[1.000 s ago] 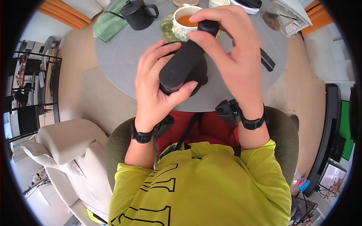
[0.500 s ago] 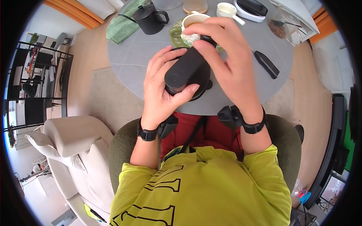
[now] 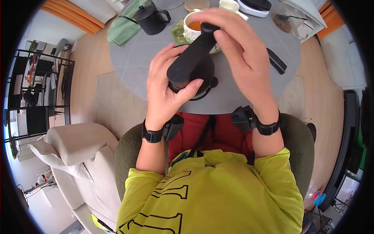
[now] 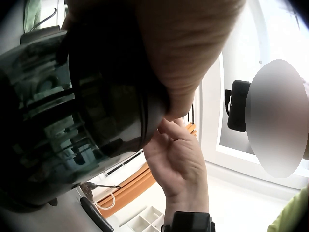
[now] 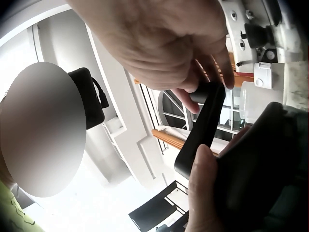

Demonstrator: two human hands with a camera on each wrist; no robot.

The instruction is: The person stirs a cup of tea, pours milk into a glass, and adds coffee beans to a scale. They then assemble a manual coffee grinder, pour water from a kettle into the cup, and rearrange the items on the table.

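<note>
In the head view a black manual coffee grinder (image 3: 206, 76) stands over the near edge of the grey round table (image 3: 128, 66). My left hand (image 3: 161, 89) grips its body, the thumb wrapped round the near side. The crank arm (image 3: 189, 60) slants from the grinder's top toward the far right. At the crank's outer end, my right hand (image 3: 249, 58) holds the black knob (image 3: 209, 28) between thumb and fingers. The left wrist view has the grinder's see-through dark lower part (image 4: 53, 116) up close. In the right wrist view, fingers curl behind the crank arm (image 5: 200, 130).
A mug (image 3: 191, 36) of amber drink with a green handle sits just beyond the knob. Farther back are a black kettle (image 3: 150, 21), a green cloth (image 3: 122, 29), a white scale (image 3: 253, 9) and a glass jar (image 3: 282, 25). A slim black object (image 3: 276, 61) lies at right.
My right hand and the crank knob have moved around, showing more of the knob now. My left hand keeps its grip on the grinder body. The head view has shifted slightly.
</note>
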